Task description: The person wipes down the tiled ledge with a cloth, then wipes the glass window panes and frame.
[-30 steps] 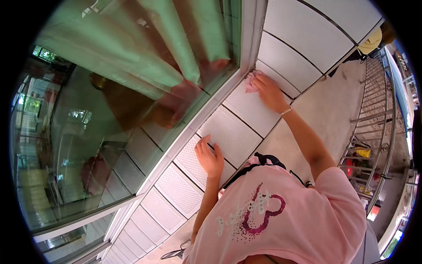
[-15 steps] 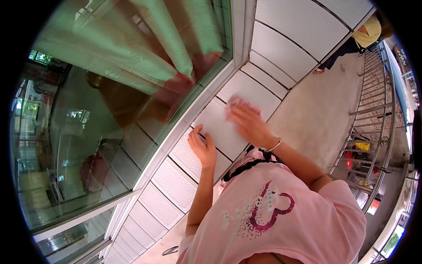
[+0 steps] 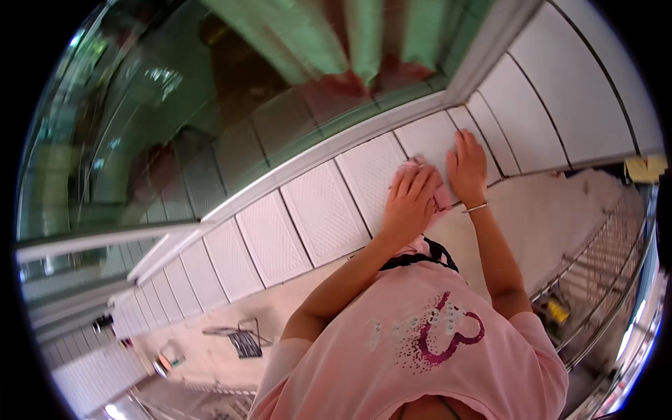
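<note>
The cloth [image 3: 442, 197] has passed from the right hand [image 3: 467, 166], now open and bare at the right of the ledge [image 3: 325, 203], to the left hand [image 3: 411, 201], which now works it there, fingers spread over it, grip unclear.

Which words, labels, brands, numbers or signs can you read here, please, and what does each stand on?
None can be read with certainty.
Pink T-shirt: pale lettering across the chest, too blurred to quote.
Pink cloth: no lettering shows.

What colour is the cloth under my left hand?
The cloth is pink, seen best in the head view.
</note>
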The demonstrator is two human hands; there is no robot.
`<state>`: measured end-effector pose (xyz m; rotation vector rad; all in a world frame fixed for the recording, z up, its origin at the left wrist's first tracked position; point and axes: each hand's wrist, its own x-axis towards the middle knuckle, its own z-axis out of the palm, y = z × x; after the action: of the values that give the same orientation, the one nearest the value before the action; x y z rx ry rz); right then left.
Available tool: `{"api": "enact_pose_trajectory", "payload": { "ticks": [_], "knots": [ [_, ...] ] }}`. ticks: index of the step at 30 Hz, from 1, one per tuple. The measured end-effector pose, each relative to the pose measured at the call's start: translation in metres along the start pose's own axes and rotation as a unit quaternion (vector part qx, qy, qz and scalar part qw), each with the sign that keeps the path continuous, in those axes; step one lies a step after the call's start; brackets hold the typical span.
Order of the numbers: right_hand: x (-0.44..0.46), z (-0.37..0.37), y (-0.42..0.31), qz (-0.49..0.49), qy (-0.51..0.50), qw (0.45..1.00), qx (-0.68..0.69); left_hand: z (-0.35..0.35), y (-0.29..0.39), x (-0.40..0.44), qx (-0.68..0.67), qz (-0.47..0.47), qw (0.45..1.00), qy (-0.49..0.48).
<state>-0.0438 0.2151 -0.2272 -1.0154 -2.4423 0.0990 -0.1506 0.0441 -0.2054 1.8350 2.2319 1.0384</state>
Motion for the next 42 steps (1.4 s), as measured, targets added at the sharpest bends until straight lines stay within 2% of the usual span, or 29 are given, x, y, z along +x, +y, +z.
{"api": "enact_pose_trajectory", "payload": {
  "ticks": [1, 4, 7, 8, 10, 11, 12, 13, 15, 16, 17, 20, 21, 22, 23, 24, 25, 27, 30, 32, 34, 38, 42],
  "knots": [
    [-0.015, 0.017, 0.006, 0.016, -0.02, 1.0, 0.009, 0.012, -0.007, -0.009, 0.023, 0.04, 0.999, -0.02],
    [-0.036, 0.037, 0.021, -0.016, -0.005, 0.999, 0.031, 0.011, -0.019, -0.026, 0.057, -0.002, 0.998, -0.018],
    [-0.044, 0.039, 0.008, -0.013, -0.022, 0.999, 0.033, -0.038, -0.067, -0.06, 0.034, -0.022, 0.997, 0.067],
    [-0.049, 0.045, 0.009, -0.007, -0.025, 0.999, 0.026, -0.068, -0.07, -0.071, 0.092, -0.055, 0.993, 0.051],
    [-0.053, 0.05, 0.005, -0.023, -0.034, 0.999, 0.028, -0.112, -0.112, -0.126, 0.163, -0.132, 0.971, 0.113],
    [-0.053, 0.048, 0.001, -0.017, -0.033, 0.999, 0.022, -0.138, -0.143, -0.155, 0.258, -0.122, 0.95, 0.131],
    [-0.054, 0.047, -0.001, -0.011, -0.032, 0.999, 0.015, -0.166, -0.155, -0.179, 0.217, -0.257, 0.937, 0.098],
    [-0.054, 0.046, -0.003, -0.01, -0.028, 0.999, 0.021, -0.19, -0.185, -0.22, 0.276, -0.262, 0.917, 0.12],
    [-0.054, 0.045, -0.01, -0.017, -0.026, 0.999, 0.028, -0.231, -0.198, -0.274, 0.38, -0.312, 0.856, 0.158],
    [-0.055, 0.046, -0.015, -0.02, -0.02, 0.999, 0.032, -0.247, -0.207, -0.303, 0.338, -0.333, 0.854, 0.213],
    [-0.055, 0.048, -0.02, -0.022, -0.021, 0.999, 0.035, -0.258, -0.24, -0.349, 0.358, -0.301, 0.844, 0.262],
    [-0.058, 0.048, -0.018, -0.032, -0.015, 0.998, 0.061, -0.251, -0.236, -0.348, 0.434, -0.261, 0.826, 0.246],
    [-0.059, 0.046, -0.013, -0.029, -0.015, 0.998, 0.057, -0.236, -0.232, -0.334, 0.446, -0.273, 0.816, 0.246],
    [-0.06, 0.044, -0.007, -0.027, -0.016, 0.998, 0.053, -0.218, -0.207, -0.293, 0.341, -0.322, 0.835, 0.287],
    [-0.06, 0.044, -0.002, -0.026, -0.018, 0.998, 0.057, -0.203, -0.198, -0.267, 0.127, -0.376, 0.852, 0.341],
    [-0.061, 0.043, -0.001, -0.03, -0.019, 0.997, 0.063, -0.185, -0.206, -0.257, 0.196, -0.37, 0.859, 0.295],
    [-0.061, 0.044, -0.004, -0.028, -0.017, 0.998, 0.06, -0.178, -0.181, -0.221, 0.294, -0.301, 0.878, 0.229],
    [-0.063, 0.046, -0.007, -0.031, -0.007, 0.998, 0.057, -0.158, -0.156, -0.168, 0.248, -0.266, 0.915, 0.174],
    [-0.065, 0.045, -0.007, -0.036, -0.006, 0.997, 0.074, -0.106, -0.133, -0.137, 0.276, -0.267, 0.909, 0.164],
    [-0.067, 0.046, -0.006, -0.043, -0.002, 0.996, 0.073, -0.094, -0.115, -0.125, 0.202, -0.208, 0.948, 0.129],
    [-0.073, 0.045, -0.01, -0.042, -0.003, 0.996, 0.075, -0.082, -0.1, -0.116, 0.168, -0.179, 0.965, 0.088],
    [-0.066, 0.037, 0.003, -0.054, -0.01, 0.995, 0.083, -0.053, -0.07, -0.1, 0.129, -0.094, 0.985, 0.07],
    [-0.073, 0.041, 0.026, -0.064, 0.013, 0.985, 0.158, -0.042, -0.055, -0.104, 0.09, -0.066, 0.989, 0.096]
  ]
}}
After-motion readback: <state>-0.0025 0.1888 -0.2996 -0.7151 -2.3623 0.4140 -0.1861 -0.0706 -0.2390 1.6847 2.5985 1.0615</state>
